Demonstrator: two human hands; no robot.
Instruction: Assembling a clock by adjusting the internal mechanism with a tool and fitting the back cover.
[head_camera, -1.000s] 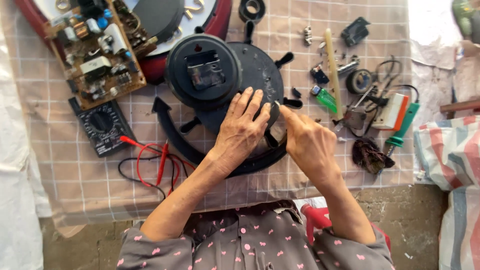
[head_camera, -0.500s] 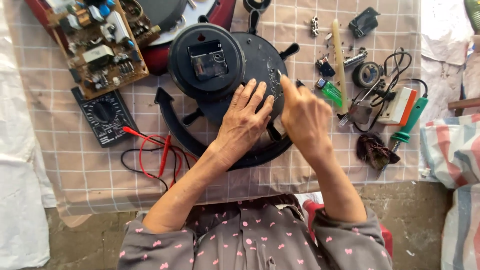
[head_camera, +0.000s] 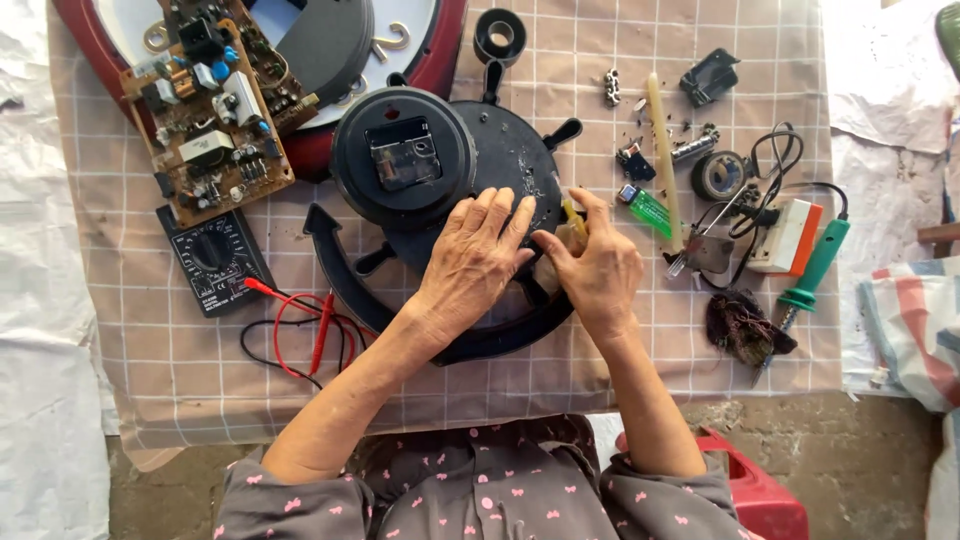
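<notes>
The left hand (head_camera: 470, 265) lies flat, fingers spread, pressing on the black round housing (head_camera: 500, 170) and closing on nothing. Just beside it, the right hand (head_camera: 595, 270) pinches a small yellowish tool (head_camera: 572, 222) in a tight grip, its tip set down on the housing near the left fingertips. The housing sits directly under both hands on the checked cloth (head_camera: 150, 370) that covers the bench.

Judging by the state of things, the job looks to be in the middle of disassembly or repair. The housing is already opened up, with its square centre module (head_camera: 403, 155) exposed just beyond the left hand. A green circuit board (head_camera: 210, 110) lies out, well off to the left of the grip. A black multimeter (head_camera: 215, 260) with red probe leads (head_camera: 300, 320) waits near the left forearm. To the right of the grip lie a green-handled soldering iron (head_camera: 815, 270), a roll of tape (head_camera: 718, 175) and small loose parts. Nothing looks reassembled yet.
</notes>
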